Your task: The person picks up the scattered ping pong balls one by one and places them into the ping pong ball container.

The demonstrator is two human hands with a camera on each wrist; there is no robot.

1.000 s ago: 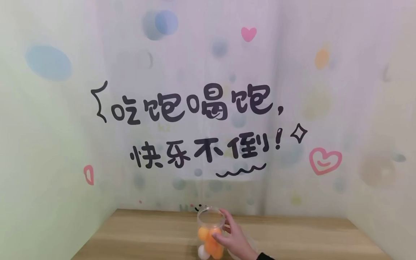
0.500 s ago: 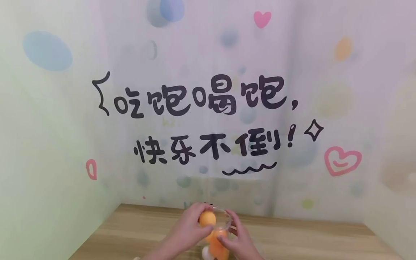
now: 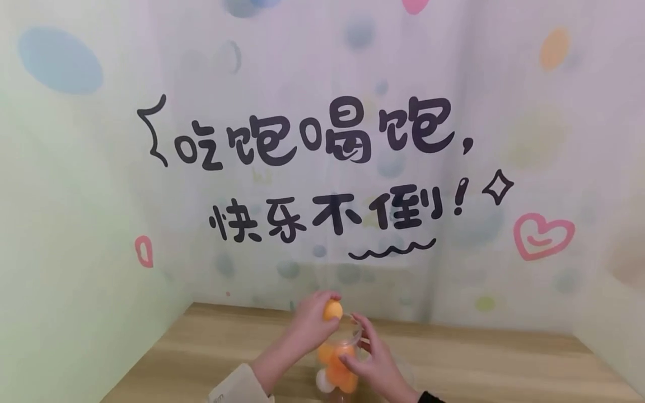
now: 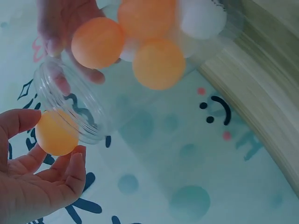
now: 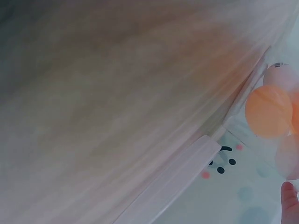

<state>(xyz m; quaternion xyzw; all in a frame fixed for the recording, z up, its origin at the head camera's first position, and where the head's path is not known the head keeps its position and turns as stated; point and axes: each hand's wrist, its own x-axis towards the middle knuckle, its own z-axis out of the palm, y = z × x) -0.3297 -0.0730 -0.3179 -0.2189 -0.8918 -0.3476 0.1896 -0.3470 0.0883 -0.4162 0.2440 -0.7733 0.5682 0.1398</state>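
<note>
In the head view my left hand (image 3: 307, 324) pinches a yellow-orange table tennis ball (image 3: 333, 310) at the mouth of a clear plastic jar (image 3: 346, 338). The left wrist view shows that ball (image 4: 57, 135) between thumb and fingertips, overlapping the jar's ringed rim (image 4: 70, 105). My right hand (image 3: 377, 364) grips the jar from its right side, thumb in front and fingers round the upper wall. Inside the jar lie several orange balls (image 4: 159, 64) and white balls (image 4: 204, 18). Only a fingertip (image 5: 288, 200) of the right hand shows in the right wrist view.
Wood-grain table (image 3: 237, 341) lies under the jar. A faint clear round edge (image 3: 407, 369) shows behind my right hand. Close at the back hangs a printed curtain (image 3: 252, 252) with dark lettering, and pale side walls (image 3: 75, 224) flank the table.
My left hand has come in from the lower left and now holds a ball higher, up at the rim. The right hand keeps its grip on the jar. The head view has tilted down slightly.
</note>
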